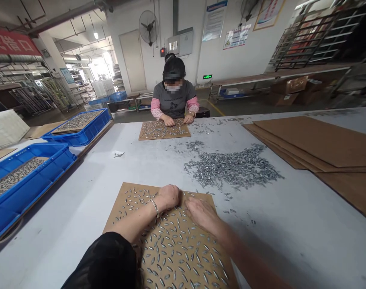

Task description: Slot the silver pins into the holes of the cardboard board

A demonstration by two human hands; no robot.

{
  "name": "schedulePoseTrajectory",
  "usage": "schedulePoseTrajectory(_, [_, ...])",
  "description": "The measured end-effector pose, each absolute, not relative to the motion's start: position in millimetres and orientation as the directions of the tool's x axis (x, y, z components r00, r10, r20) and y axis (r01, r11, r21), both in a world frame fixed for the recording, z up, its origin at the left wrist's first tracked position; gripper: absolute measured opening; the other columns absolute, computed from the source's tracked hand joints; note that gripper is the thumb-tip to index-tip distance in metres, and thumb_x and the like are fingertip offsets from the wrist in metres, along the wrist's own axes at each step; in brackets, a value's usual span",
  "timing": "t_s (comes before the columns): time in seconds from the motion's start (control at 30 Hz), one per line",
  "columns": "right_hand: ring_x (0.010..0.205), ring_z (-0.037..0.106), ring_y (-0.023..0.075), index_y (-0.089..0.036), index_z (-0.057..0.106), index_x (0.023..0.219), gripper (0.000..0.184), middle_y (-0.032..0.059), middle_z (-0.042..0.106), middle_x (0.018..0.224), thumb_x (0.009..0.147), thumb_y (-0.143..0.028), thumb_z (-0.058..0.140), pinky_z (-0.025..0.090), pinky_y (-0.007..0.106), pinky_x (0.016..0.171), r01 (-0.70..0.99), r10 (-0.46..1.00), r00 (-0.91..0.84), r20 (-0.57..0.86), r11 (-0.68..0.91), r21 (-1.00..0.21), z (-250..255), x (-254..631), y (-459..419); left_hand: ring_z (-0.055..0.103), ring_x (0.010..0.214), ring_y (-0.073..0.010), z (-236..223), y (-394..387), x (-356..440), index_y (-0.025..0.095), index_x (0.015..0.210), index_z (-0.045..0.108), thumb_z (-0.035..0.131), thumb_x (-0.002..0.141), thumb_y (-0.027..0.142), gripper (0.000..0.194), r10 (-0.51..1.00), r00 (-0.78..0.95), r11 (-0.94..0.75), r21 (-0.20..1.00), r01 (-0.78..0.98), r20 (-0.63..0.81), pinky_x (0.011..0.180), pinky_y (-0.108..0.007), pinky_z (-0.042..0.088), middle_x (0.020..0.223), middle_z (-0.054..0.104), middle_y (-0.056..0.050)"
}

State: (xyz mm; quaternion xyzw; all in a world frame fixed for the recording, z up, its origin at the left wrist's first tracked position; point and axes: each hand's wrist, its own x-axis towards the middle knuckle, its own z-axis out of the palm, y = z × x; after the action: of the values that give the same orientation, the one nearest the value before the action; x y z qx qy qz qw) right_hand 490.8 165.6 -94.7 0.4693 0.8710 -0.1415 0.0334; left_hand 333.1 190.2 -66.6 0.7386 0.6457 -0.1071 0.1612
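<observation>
In front of me on the white table lies a brown cardboard sheet (pixel 197 237), covered with small silvery, pointed metal pieces (pixel 158 257) set apart from one another. Both my hands are over its far edge. My left hand (pixel 169 196), with a bracelet at the wrist, is curled closed; its fingertips are turned away, and what they hold is hidden. Close beside it on the right, my right hand (pixel 197 208) has its fingers bent together near the cardboard, with their tips too blurred to show a held piece. A large loose pile of the same metal pieces (pixel 231 166) lies beyond, to the right.
Stacked cardboard sheets (pixel 318 140) lie at the right. Two blue crates (pixel 32 176) with filled sheets stand at the left. Across the table a person (pixel 174 92) works over another cardboard sheet (pixel 149 132). A white scrap (pixel 118 154) lies on the table (pixel 92 196).
</observation>
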Motion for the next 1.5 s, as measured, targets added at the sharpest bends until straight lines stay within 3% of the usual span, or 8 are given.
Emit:
schedulePoseTrajectory(0.2, [0.092,0.064,0.0241,-0.018,0.072,0.093,0.027,0.0117,0.071,0.101,0.097,-0.007,0.048,0.042,0.035,0.08,0.79,0.785,-0.611,-0.104,0.597,-0.142,-99,489,161,0.074,0.106,-0.0286,-55,193,306,0.009,0.11,0.077,0.051,0.097,0.02,0.031,0.957,0.13,-0.097,0.136,0.986,-0.26,0.088,-0.032,0.057,0.112,0.078,-0.022])
schedulePoseTrajectory(0.37, [0.093,0.065,0.0251,-0.021,0.074,0.088,0.037,0.0107,0.072,0.096,0.083,0.008,0.051,0.045,0.035,0.086,0.701,0.702,-0.711,-0.027,0.707,-0.09,-112,488,154,0.074,0.092,-0.0266,-49,199,288,0.01,0.099,0.078,0.054,0.092,0.016,0.025,0.97,0.12,-0.089,0.151,0.985,-0.21,0.079,-0.03,0.054,0.098,0.079,-0.019])
schedulePoseTrajectory(0.47, [0.087,0.064,0.0226,-0.021,0.072,0.083,0.031,0.009,0.071,0.092,0.09,0.0,0.051,0.044,0.033,0.08,0.723,0.726,-0.688,-0.027,0.681,-0.119,-116,500,161,0.074,0.086,-0.0251,-51,205,284,0.01,0.095,0.078,0.054,0.09,0.013,0.024,0.97,0.142,-0.111,0.165,0.98,-0.195,0.075,-0.029,0.054,0.094,0.079,-0.017])
schedulePoseTrajectory(0.67, [0.09,0.065,0.0202,-0.019,0.072,0.095,0.029,0.0101,0.071,0.102,0.103,-0.016,0.044,0.038,0.029,0.073,0.89,0.903,-0.427,-0.057,0.408,-0.201,-104,535,199,0.073,0.092,-0.0228,-65,216,291,0.014,0.097,0.078,0.056,0.089,0.012,0.024,0.949,0.258,-0.227,0.175,0.958,-0.179,0.081,-0.027,0.056,0.099,0.079,-0.014])
schedulePoseTrajectory(0.8, [0.099,0.064,0.0191,-0.021,0.072,0.099,0.025,0.0075,0.071,0.106,0.101,-0.017,0.048,0.035,0.027,0.076,0.874,0.887,-0.451,-0.096,0.417,-0.247,-100,526,211,0.072,0.103,-0.0238,-79,220,309,0.016,0.107,0.076,0.057,0.095,0.019,0.023,0.904,0.392,-0.367,0.159,0.917,-0.172,0.088,-0.029,0.057,0.115,0.076,-0.014])
schedulePoseTrajectory(1.0, [0.09,0.065,0.0206,-0.017,0.071,0.097,0.024,0.0116,0.073,0.102,0.1,-0.017,0.048,0.03,0.03,0.069,0.915,0.909,-0.384,-0.164,0.351,-0.198,-102,505,214,0.071,0.109,-0.0263,-93,227,330,0.017,0.104,0.074,0.061,0.096,0.017,0.015,0.826,0.525,-0.511,0.124,0.851,-0.203,0.092,-0.033,0.058,0.113,0.074,-0.014])
schedulePoseTrajectory(1.23, [0.093,0.063,0.0194,-0.02,0.067,0.096,0.016,0.0085,0.073,0.105,0.097,-0.017,0.052,0.031,0.029,0.072,0.875,0.878,-0.456,-0.144,0.413,-0.251,-97,502,202,0.071,0.111,-0.0309,-77,225,317,0.01,0.107,0.071,0.059,0.096,0.02,0.018,0.85,0.482,-0.471,0.101,0.876,-0.213,0.092,-0.036,0.057,0.117,0.072,-0.021])
schedulePoseTrajectory(1.5, [0.082,0.06,0.0192,-0.019,0.065,0.084,0.02,0.0092,0.066,0.095,0.1,-0.018,0.052,0.027,0.03,0.065,0.842,0.846,-0.517,-0.131,0.476,-0.253,-105,485,188,0.071,0.096,-0.0246,-53,215,283,0.013,0.109,0.068,0.055,0.095,0.014,0.019,0.873,0.438,-0.406,0.178,0.896,-0.213,0.081,-0.029,0.053,0.107,0.075,-0.014])
